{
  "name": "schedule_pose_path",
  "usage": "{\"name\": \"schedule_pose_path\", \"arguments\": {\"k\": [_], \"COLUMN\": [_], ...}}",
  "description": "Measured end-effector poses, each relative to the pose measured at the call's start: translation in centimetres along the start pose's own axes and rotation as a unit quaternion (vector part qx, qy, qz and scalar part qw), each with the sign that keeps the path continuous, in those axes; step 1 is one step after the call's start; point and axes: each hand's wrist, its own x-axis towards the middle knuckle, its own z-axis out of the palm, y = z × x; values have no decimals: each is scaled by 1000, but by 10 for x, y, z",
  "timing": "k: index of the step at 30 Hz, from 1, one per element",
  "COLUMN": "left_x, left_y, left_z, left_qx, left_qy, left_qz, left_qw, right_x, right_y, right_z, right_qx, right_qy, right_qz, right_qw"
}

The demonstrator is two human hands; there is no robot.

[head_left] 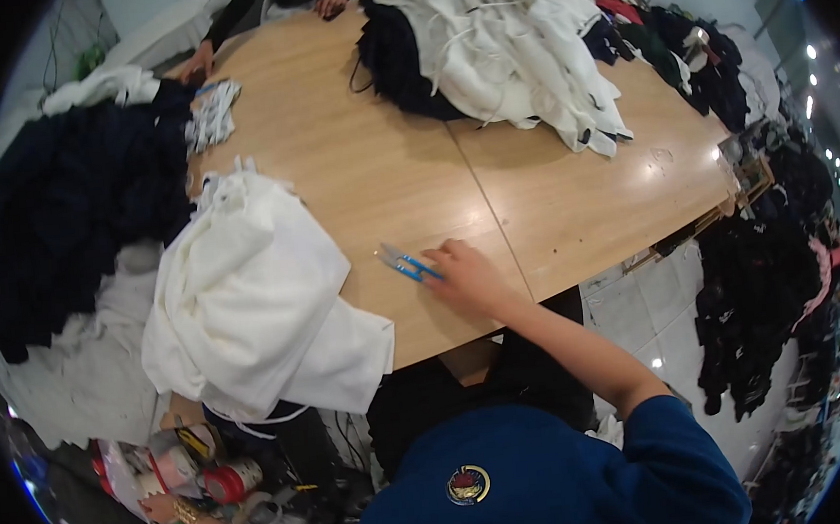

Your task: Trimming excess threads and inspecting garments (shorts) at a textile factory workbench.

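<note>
On the wooden table point(354, 159), my right hand point(465, 276) is closed at the handle end of blue-handled thread snips point(406, 263), whose blades point away to the left. My left hand point(168, 510), with a gold bracelet at the wrist, reaches down at the lower left beside the table. Its fingers look closed at the edge of some clear plastic point(120, 475); the grip is small and partly hidden. Between the two hands, a white garment pile point(246, 284) hangs over the table's near left edge.
Dark garments point(75, 208) heap at the left. White garments point(512, 41) lie over dark cloth at the back. A red-and-white container point(231, 482) stands among clutter below. Across the table are another person's hands point(199, 61). Black clothes point(749, 307) hang at the right.
</note>
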Motion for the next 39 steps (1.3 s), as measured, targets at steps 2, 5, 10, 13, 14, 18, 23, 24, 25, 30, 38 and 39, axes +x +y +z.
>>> {"name": "schedule_pose_path", "arguments": {"k": [2, 5, 10, 13, 14, 18, 23, 24, 25, 30, 38, 39], "left_x": [-55, -87, -168, -217, -233, -311, -456, -487, -519, -666, -784, -794], "left_y": [78, 178, 298, 346, 359, 412, 481, 496, 515, 631, 776, 772], "left_z": [-14, -88, -156, -182, -188, -208, -228, -229, -236, -245, -27, -37], "left_qx": [-176, -362, -483, -505, -506, -511, -502, -496, -471, -421, -486, -598], "left_qy": [-1, 18, -73, -129, -154, -222, -488, -539, -567, -570, -352, -318], "left_qz": [-1, 61, 90, 136, 165, 229, 437, 475, 510, 616, 571, 507], "left_qw": [984, 930, 868, 842, 833, 799, 564, 488, 444, 344, 560, 532], "right_x": [2, 14, 11, -1, -8, -49, -99, -100, -102, -117, -96, -98], "right_y": [0, -1, 28, 48, 59, 130, 208, 212, 215, 221, 224, 223], "right_z": [3, 20, 29, 5, -7, -50, -109, -105, -101, -107, -90, -92], "right_qx": [-29, -47, -56, -44, -17, 180, 139, 142, 107, 72, 134, 130], "right_qy": [37, 52, 72, 78, 90, 315, 493, 499, 479, 418, 388, 395], "right_qz": [-20, -36, -68, -39, -11, 209, 356, 350, 356, 367, 389, 402], "right_qw": [999, 997, 994, 995, 996, 908, 781, 780, 795, 828, 824, 816]}}
